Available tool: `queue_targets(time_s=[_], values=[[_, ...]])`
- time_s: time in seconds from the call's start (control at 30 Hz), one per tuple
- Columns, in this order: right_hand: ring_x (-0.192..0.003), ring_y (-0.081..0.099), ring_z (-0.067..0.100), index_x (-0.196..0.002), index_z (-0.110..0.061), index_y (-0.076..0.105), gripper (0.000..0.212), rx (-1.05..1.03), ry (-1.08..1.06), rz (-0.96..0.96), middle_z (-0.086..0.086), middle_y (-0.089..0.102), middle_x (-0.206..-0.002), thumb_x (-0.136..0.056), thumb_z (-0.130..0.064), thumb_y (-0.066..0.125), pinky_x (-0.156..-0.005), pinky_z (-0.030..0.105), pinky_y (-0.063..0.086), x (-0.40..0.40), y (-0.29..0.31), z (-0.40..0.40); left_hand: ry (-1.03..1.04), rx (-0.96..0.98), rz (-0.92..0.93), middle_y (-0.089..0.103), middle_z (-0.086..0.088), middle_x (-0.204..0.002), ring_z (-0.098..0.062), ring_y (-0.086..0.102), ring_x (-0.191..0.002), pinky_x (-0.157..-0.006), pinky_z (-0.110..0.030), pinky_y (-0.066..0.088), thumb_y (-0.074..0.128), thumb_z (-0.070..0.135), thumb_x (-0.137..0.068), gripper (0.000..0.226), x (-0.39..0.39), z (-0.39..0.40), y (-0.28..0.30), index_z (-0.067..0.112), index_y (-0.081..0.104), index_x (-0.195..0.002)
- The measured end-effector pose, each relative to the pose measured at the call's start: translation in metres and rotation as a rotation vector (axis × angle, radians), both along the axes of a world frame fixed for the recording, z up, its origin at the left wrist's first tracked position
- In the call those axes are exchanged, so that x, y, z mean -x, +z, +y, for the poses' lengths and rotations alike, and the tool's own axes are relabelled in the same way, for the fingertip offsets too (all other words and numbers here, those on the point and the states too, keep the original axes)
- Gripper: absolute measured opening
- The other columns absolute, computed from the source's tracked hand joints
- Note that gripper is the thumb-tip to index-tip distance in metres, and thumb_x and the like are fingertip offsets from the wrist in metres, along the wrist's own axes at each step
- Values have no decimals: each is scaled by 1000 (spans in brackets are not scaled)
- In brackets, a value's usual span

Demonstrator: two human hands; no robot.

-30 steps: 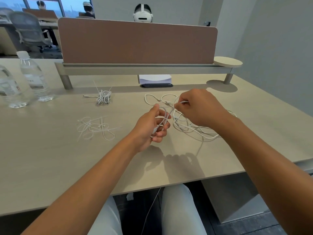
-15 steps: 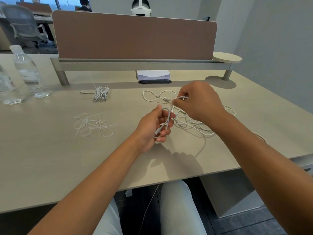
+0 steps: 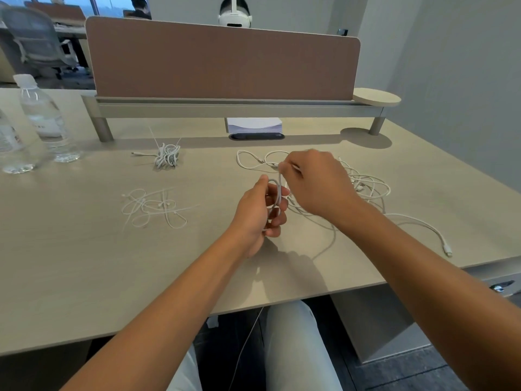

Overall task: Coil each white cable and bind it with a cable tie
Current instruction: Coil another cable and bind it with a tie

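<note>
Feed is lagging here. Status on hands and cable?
Left hand grips a small coil. Right hand pinches the strand. Loose cables tangled behind it.

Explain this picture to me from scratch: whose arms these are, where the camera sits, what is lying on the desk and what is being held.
There is no machine here. A person wears a camera on the head, so the picture looks forward and down along their own two bare arms. The left hand grips a few loops of a white cable. The right hand pinches the same cable a little higher up. On the desk, a loose tangle of cables lies behind the right hand. To the left lie a pile of cable ties, one bundled cable and two water bottles. A brown divider screen stands at the back.
</note>
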State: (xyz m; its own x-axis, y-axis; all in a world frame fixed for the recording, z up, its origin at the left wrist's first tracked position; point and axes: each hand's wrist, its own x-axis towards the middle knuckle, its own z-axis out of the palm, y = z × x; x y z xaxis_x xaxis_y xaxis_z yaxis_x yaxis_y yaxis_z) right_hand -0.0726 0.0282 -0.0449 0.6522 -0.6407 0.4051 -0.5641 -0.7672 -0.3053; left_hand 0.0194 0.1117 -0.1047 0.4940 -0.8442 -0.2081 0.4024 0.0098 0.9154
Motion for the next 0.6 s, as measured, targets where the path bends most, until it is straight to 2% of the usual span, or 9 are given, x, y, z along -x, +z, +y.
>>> queue_targets(time_s=[0.07,0.13,0.23,0.33,0.4,0.5,0.6], values=[[-79,59,26,-85,-14,67,37,-32,100,3,5,62,-83,-108,-29,41,-73,43,51,1,-9,5,52,1,30,52,-3,-64,-17,35,-48,-47,-21,19,33,45,-111,49,0,0,2,15,58,-80],[-78,56,24,-87,-12,70,36,-63,164,-4,7,57,-84,-108,-26,44,-73,44,50,2,-16,7,78,2,45,52,1,-59,-17,36,-49,-48,-22,19,31,48,-111,51,0,0,2,16,55,-80],[-79,61,17,-98,-19,82,20,-117,166,-160,1,65,-83,-101,-24,64,-73,35,49,6,-22,7,75,8,38,53,1,-59,-16,37,-48,-47,-22,20,26,59,-108,60,1,2,2,16,56,-80],[-69,63,6,-90,-26,84,4,-200,147,-356,-10,70,-73,-87,-27,81,-68,27,48,9,-23,7,52,12,21,54,-4,-65,-17,38,-49,-48,-22,20,23,67,-105,66,4,3,2,15,60,-87],[-73,63,8,-94,-30,84,7,-156,168,-312,-12,69,-76,-90,-32,78,-70,31,50,6,-25,7,49,12,-4,54,-4,-67,-17,40,-50,-48,-23,20,22,69,-104,70,5,3,3,14,64,-91],[-86,62,21,-113,-35,80,21,-67,222,-120,-4,64,-90,-102,-30,63,-81,40,50,3,-27,9,78,32,6,54,-1,-64,-16,40,-50,-48,-23,21,24,69,-104,75,5,3,9,19,69,-71],[-89,61,24,-116,-32,79,27,-68,286,-73,1,64,-95,-102,-19,59,-80,41,51,5,-25,9,85,46,6,58,5,-58,-14,39,-49,-51,-25,20,30,64,-106,64,3,4,14,20,61,-72]])
